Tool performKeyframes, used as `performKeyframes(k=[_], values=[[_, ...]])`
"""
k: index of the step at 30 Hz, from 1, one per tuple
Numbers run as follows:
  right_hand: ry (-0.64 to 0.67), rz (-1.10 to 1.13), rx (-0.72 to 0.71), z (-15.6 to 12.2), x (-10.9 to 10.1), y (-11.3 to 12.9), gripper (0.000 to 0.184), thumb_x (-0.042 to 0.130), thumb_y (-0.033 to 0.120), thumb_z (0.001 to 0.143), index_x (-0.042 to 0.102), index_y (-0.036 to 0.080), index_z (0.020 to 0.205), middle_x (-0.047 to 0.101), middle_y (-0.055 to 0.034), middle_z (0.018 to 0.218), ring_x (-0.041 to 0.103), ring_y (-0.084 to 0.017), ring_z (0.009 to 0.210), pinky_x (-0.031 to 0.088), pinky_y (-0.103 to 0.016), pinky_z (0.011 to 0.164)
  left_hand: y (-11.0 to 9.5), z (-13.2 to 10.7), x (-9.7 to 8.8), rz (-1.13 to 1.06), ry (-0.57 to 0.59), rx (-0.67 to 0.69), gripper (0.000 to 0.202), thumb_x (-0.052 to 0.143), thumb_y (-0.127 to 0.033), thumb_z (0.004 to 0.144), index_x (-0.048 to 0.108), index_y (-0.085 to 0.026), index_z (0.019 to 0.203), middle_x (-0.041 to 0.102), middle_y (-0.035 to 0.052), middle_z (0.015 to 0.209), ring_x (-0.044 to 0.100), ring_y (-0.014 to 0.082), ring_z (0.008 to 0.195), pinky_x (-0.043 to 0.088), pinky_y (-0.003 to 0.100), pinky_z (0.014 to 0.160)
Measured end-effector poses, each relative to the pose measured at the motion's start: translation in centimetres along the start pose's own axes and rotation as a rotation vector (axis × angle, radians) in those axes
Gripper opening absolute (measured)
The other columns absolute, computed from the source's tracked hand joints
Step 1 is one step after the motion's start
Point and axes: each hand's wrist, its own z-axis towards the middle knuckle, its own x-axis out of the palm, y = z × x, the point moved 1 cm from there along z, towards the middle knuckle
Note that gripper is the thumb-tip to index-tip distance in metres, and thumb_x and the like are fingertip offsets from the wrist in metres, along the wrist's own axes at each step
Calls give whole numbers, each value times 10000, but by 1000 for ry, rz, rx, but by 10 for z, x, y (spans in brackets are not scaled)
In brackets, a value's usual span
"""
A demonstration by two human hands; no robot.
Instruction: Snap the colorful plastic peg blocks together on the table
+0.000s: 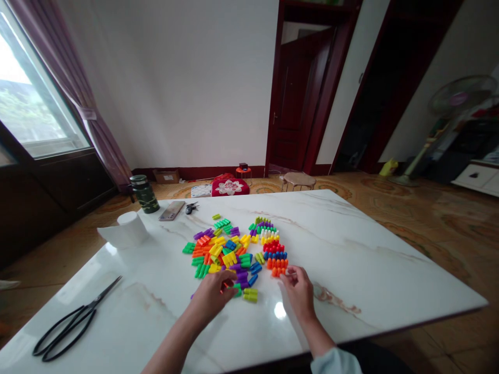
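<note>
Plastic interlocking toy blocks in many colours lie in a loose pile (216, 251) on a white marble table top (343, 265). To its right, blocks stand in tidier colour groups, with orange ones (276, 264) nearest me. My left hand (212, 296) rests over the pile's near edge, with its fingers among the blocks; a small red piece shows by them, but I cannot tell if it is held. My right hand (298, 293) is next to the orange blocks, with its fingertips almost at them and nothing visible in it.
Black-handled scissors (74, 322) lie at the table's left, near a roll of paper towel (128, 228). A camouflage flask (145, 194), a phone (171, 210) and keys (191, 208) sit at the far edge. A stool (298, 180) and a red cushion (230, 187) stand on the floor beyond.
</note>
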Motion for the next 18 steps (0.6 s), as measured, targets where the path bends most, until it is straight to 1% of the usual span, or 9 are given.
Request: performKeyframes(k=[2, 4, 5, 7, 9, 10, 12, 15, 18], values=[[-50, 52, 59, -1, -4, 1, 340, 615, 493, 754, 620, 180, 888, 666, -57, 810, 599, -190, 644, 513, -322, 635, 6, 0, -6, 66, -14, -39, 320, 562, -248, 767, 708, -180, 1044, 734, 70, 949, 671, 202, 822, 505, 296, 764], [-83, 101, 111, -1, -7, 0, 378, 601, 537, 767, 618, 178, 886, 661, -52, 778, 605, -200, 662, 515, -326, 639, 15, -2, -10, 173, -54, -73, 405, 594, -257, 755, 680, -199, 1146, 703, 99, 1116, 658, 246, 990, 498, 347, 872], [-90, 125, 129, -1, -7, -1, 397, 597, 553, 769, 618, 176, 892, 660, -53, 777, 609, -206, 678, 518, -329, 647, 20, -4, -11, 234, -75, -94, 492, 629, -262, 731, 646, -213, 1219, 659, 114, 1226, 624, 274, 1094, 482, 381, 927], [-83, 172, 153, 0, -7, -4, 428, 590, 578, 772, 617, 174, 908, 662, -57, 791, 618, -215, 712, 525, -338, 663, 29, -10, -7, 341, -104, -146, 742, 714, -290, 660, 527, -240, 1377, 512, 148, 1426, 510, 338, 1270, 439, 457, 1000], [-61, 212, 170, 1, -6, -8, 446, 584, 591, 778, 615, 173, 929, 665, -60, 810, 627, -221, 740, 530, -344, 673, 38, -16, 4, 405, -102, -196, 977, 784, -349, 590, 387, -266, 1480, 352, 183, 1540, 389, 407, 1367, 410, 538, 1017], [-52, 227, 180, 1, -5, -9, 452, 584, 595, 779, 615, 173, 937, 668, -62, 818, 631, -223, 747, 532, -344, 673, 42, -19, 12, 420, -97, -214, 1054, 805, -385, 566, 337, -281, 1504, 295, 194, 1566, 334, 435, 1396, 397, 573, 1016], [-40, 249, 201, 2, -4, -11, 463, 587, 602, 779, 613, 172, 950, 671, -65, 830, 633, -222, 737, 533, -342, 661, 46, -24, 28, 426, -89, -234, 1135, 827, -445, 542, 279, -298, 1525, 208, 205, 1596, 233, 463, 1434, 364, 614, 1027], [-34, 267, 218, 2, -5, -11, 480, 589, 615, 779, 605, 172, 963, 666, -61, 826, 631, -216, 720, 532, -335, 655, 47, -26, 51, 452, -156, -246, 1177, 841, -482, 532, 255, -283, 1534, 115, 206, 1618, 140, 450, 1464, 266, 625, 1091], [-41, 261, 215, 2, -7, -8, 497, 589, 633, 773, 602, 176, 969, 658, -57, 829, 631, -221, 747, 527, -333, 666, 48, -20, 65, 488, -271, -207, 1071, 792, -554, 604, 308, -274, 1517, 142, 199, 1615, 153, 427, 1469, 198, 635, 1116]])
